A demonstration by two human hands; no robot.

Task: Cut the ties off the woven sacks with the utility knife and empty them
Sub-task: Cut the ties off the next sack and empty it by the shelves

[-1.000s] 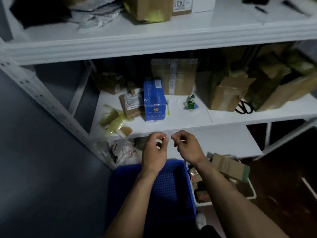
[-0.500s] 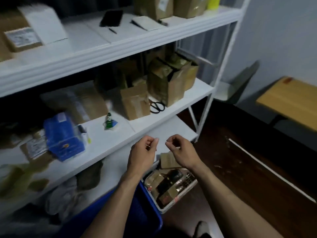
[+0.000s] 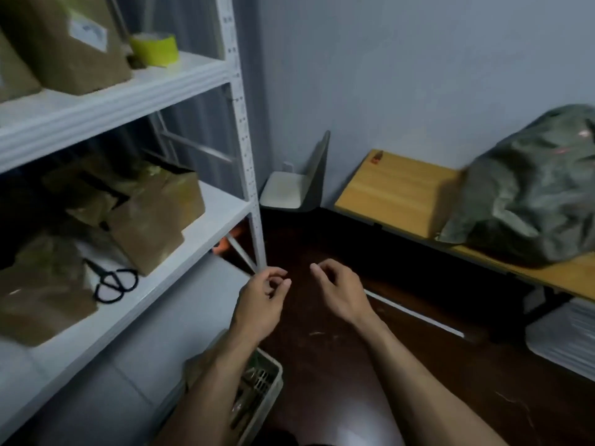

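My view has swung right: one green sack (image 3: 528,194) now lies on the wooden bench (image 3: 396,188) at two o'clock. My left hand (image 3: 260,304) and right hand (image 3: 341,294) have drifted apart, fingers loosely curled, holding nothing. One pair of scissors (image 3: 112,284) lies at nine o'clock.

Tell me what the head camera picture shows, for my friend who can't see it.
Two bare hands, the left hand and right hand, hang loosely curled and empty beside a white shelf rack holding cardboard boxes and black scissors. To the right, a grey-green sack lies on a wooden bench.
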